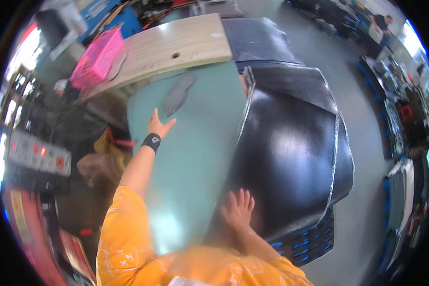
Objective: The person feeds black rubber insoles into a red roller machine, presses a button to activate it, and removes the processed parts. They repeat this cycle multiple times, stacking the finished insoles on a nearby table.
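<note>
My left hand [159,126], a dark band round its wrist, reaches out over the pale green board [200,143] with thumb and fingers apart. Just beyond its fingertips lies a grey, elongated, sole-shaped piece [177,95]; a small gap seems to part them. Black, shiny sheets [286,148] with pale ragged edges are stacked to the right of the board. Near the stack's left edge, my right hand [238,209] is spread with palm down and holds nothing; whether it presses on the sheet I cannot tell.
A wood-grain tabletop [176,43] with a round hole spans the far side, a pink basket [97,57] at its left end. At left is a control panel [40,152] with a lit red light. Dark plastic pallets [310,238] show under the stack. Another person [380,28] stands far right.
</note>
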{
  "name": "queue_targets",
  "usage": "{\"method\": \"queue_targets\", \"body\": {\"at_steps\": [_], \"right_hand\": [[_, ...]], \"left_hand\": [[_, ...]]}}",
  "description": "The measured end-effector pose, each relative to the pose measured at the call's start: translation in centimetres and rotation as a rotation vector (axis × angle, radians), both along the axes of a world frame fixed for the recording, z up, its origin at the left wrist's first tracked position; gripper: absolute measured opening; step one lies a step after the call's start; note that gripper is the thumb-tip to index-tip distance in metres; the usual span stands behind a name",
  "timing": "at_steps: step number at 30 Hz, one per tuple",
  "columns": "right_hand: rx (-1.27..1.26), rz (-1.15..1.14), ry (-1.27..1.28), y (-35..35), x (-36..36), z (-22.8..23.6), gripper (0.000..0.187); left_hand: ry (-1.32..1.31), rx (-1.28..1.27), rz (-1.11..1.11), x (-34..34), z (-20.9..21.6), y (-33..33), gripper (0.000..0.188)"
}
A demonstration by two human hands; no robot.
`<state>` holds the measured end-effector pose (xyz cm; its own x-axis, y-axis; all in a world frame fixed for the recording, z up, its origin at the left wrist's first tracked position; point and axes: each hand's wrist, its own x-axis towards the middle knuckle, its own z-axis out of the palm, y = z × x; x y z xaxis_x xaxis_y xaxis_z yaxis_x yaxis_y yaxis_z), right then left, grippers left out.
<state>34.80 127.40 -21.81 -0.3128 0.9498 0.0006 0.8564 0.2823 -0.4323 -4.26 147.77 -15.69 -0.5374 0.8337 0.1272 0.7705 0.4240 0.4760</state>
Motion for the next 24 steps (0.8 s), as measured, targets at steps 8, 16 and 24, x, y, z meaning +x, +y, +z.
{"method": "queue_targets", "body": {"at_steps": [8, 16, 24], "right_hand": [[-0.284, 0.032, -0.206, 1.4, -0.6, 0.7, 0.062], [-0.045, -0.008, -0.058, 0.3, -1.0, 0.4, 0.061], [-0.040, -0.025, 0.093, 0.3, 0.9, 5.3, 0.049]], "left_hand": [[0.221, -0.233, -0.096, -5.7, -8.4, 17.0, 0.105], [-0.627, 0.055, -0.326, -8.6, -9.7, 13.6, 0.080], [-1.741, -0.295, -0.254, 2.6, -1.2, -21.2, 0.061]]}}
